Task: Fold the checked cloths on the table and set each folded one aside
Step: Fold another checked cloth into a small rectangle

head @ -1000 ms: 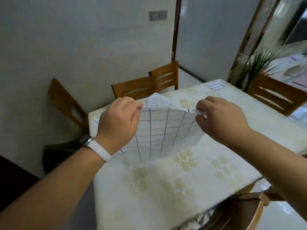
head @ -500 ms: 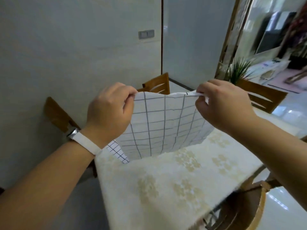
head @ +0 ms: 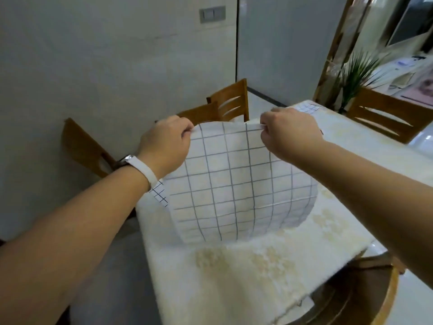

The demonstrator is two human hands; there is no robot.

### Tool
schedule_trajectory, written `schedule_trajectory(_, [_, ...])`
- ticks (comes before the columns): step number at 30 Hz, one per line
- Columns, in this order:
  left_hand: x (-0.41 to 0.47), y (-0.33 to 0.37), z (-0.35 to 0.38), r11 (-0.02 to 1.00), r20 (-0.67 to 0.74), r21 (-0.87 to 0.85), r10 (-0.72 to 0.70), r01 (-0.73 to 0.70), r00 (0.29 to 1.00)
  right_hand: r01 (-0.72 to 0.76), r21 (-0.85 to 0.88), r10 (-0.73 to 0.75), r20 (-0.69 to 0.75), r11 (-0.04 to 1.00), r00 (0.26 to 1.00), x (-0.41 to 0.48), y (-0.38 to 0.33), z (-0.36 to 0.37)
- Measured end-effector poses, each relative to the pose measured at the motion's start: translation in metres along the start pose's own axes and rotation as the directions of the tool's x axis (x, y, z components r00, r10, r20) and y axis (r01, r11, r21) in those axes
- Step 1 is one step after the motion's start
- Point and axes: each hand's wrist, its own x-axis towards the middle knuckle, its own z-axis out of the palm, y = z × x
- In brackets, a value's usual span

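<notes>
Both hands are up over the surface point(head: 246, 277). The cloth point(head: 234, 188) hangs between them and bows toward me. Its lower edge is at or just above the surface, and I cannot tell whether it touches.

- Left hand point(head: 164, 144): grip closed, pinching the top left corner.
- Right hand point(head: 290, 134): same tight pinch on the top right corner.

A second cloth point(head: 160, 195) shows under the left wrist, at the surface's edge. A third cloth point(head: 309, 108) lies at the far end, beyond the right hand. There is a white watch band point(head: 145, 171) on the left wrist.
</notes>
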Motion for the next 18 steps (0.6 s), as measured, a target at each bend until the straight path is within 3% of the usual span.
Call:
schedule_trajectory(9, [0.051, -0.055, 0.092, 0.990, 0.228, 0.082, -0.128, 0.112, 0.965, -0.025, 0.028, 0.021, 0.144, 0.999, 0.989, 0.078, 0.029, 0.106])
schedule_trajectory(18, [0.083, -0.107, 0.203, 0.966, 0.288, 0.209, -0.211, 0.154, 0.934, 0.024, 0.003, -0.024, 0.248, 1.000, 0.968, 0.146, 0.060, 0.222])
